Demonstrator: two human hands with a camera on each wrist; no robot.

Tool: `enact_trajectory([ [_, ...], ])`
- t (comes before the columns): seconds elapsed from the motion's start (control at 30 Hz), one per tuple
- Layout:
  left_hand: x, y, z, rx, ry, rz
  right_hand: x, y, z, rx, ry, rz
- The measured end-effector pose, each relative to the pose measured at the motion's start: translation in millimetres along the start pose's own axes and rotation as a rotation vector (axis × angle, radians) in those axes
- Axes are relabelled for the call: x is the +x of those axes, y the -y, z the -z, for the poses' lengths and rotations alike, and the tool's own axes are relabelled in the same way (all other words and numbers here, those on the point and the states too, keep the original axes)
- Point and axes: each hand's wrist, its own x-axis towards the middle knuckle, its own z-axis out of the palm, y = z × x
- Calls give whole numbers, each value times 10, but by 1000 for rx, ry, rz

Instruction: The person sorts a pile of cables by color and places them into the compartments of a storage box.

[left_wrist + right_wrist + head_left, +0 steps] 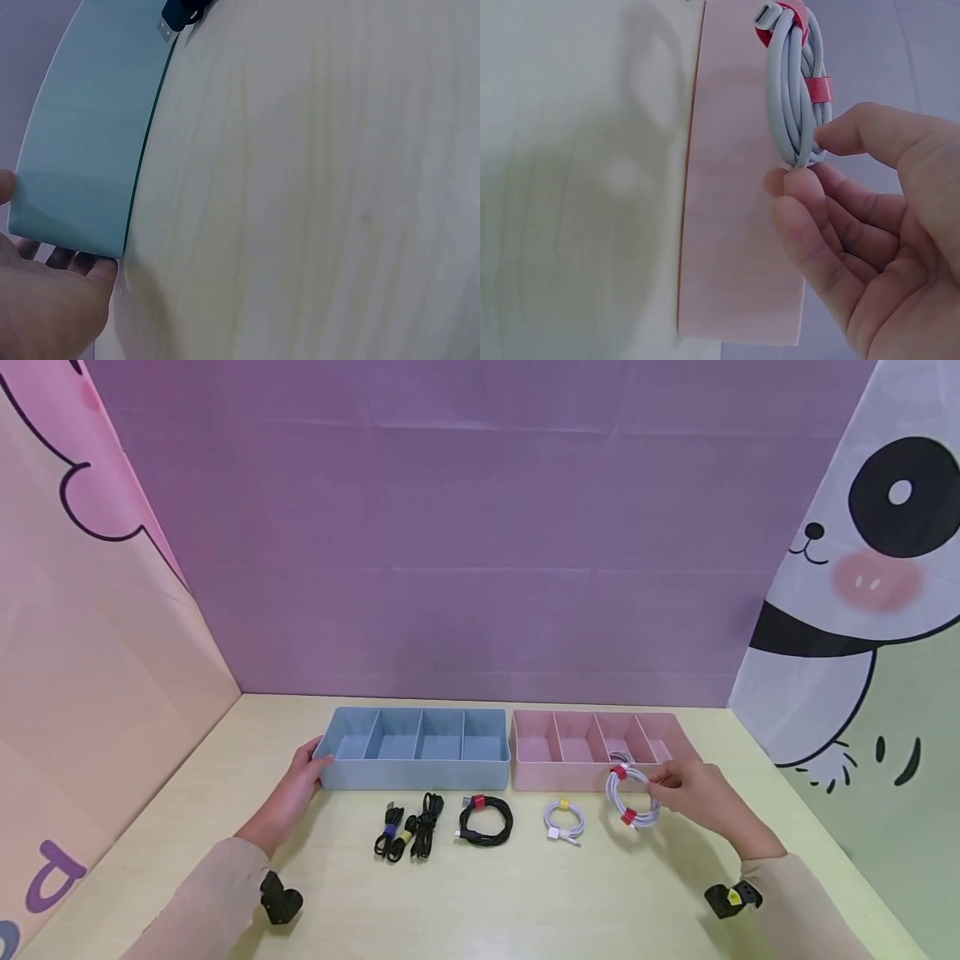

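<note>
My right hand point(686, 789) pinches a coiled white cable point(632, 797) with red ties between thumb and fingertips. The coil is held up in front of the pink divided box point(558, 777), overlapping its front wall; a connector end shows at its top in the right wrist view. At the other side, my left hand point(302, 768) grips the left end of the blue divided box point(420, 774). In the left wrist view the thumb is by the box's upper edge and the fingers are against its end wall.
Before the blue box lie several small black cable bundles point(423, 827) and a coiled black cable point(486, 839) with a red tie. A smaller white cable point(564, 833) with a yellow tie lies before the pink box. A pale coil point(620, 757) shows inside a pink compartment.
</note>
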Motion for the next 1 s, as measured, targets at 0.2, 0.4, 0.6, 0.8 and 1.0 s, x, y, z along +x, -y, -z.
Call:
enact_trajectory([
  [0.2, 2, -4, -6, -4, -4, -6, 40, 19, 28, 9, -32, 13],
  [0.4, -6, -1, -7, -10, 1, -11, 80, 52, 63, 15, -39, 4],
  [0.6, -8, 7, 10, 7, 6, -10, 133, 100, 83, 3, -46, 7],
  [0.8, -18, -2, 10, 7, 9, -8, 235, 179, 99, -21, -68, 23],
  [1.0, -11, 18, 18, 17, 19, -10, 352, 225, 115, -38, -88, 34],
])
